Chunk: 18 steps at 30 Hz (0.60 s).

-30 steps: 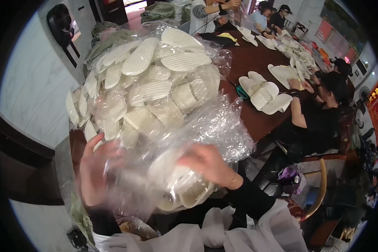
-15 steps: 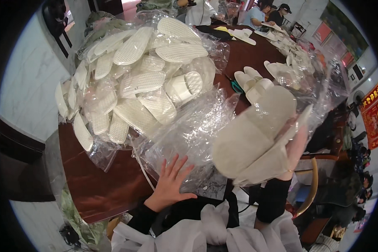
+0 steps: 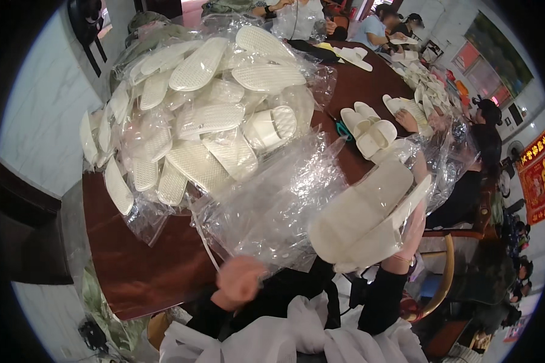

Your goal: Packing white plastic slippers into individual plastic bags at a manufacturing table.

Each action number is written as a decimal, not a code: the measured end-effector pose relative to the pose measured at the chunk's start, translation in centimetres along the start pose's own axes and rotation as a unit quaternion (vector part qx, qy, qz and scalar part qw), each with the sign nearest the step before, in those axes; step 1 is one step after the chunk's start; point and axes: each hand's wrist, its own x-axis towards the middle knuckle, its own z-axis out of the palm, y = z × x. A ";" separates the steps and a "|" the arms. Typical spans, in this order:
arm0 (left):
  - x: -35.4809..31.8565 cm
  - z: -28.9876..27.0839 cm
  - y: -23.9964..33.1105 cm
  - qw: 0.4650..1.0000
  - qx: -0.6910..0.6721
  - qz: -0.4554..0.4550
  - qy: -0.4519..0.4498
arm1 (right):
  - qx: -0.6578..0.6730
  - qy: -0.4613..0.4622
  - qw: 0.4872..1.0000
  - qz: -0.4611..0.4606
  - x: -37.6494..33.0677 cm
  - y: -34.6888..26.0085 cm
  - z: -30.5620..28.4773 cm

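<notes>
My right hand (image 3: 414, 225) grips a pair of cream slippers (image 3: 357, 209), holding them tilted with their smooth undersides facing up. Most of its fingers are hidden behind the slippers. Near the front edge of the table, my left hand (image 3: 242, 279) is smeared by motion, so its fingers cannot be made out. It is beside the near edge of a stack of clear plastic bags (image 3: 266, 212), which lies wrinkled and shiny across the tabletop.
A large heap of bagged cream slippers (image 3: 194, 121) covers the left of the brown table (image 3: 139, 266). Unbagged slippers (image 3: 375, 138) and teal-handled scissors (image 3: 343, 129) lie at centre right. A co-worker's hand (image 3: 407, 120) touches a slipper; other people work along the far side.
My left hand has pulled back from the bags and its spread fingers are now blurred. The slippers in my right hand have turned slightly. A co-worker at the right has come into view.
</notes>
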 end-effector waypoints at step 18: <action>4.8 0.8 -3.3 0.959 0.233 -0.146 -0.073 | 0.167 0.032 0.979 0.110 -0.1 0.8 3.5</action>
